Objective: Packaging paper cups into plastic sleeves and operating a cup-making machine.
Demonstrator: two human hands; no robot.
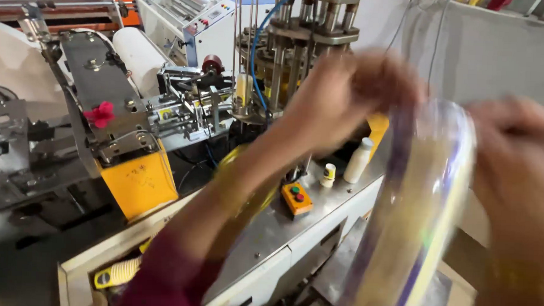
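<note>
A long clear plastic sleeve [414,224] packed with stacked pale cups runs from the upper right down to the bottom edge, blurred by motion. My left hand [346,98] grips the sleeve's top end, its arm in a dark red sleeve crossing from the bottom left. To the right, my right hand [516,161] closes on the same top end. Both hands are blurred.
A metal forming machine [294,45] with vertical rods and a blue hose stands behind. Its steel deck [269,231] carries an orange button box [297,198], a white bottle [358,161] and a small jar [328,175]. A paper roll [140,55] and yellow panel [139,184] sit left.
</note>
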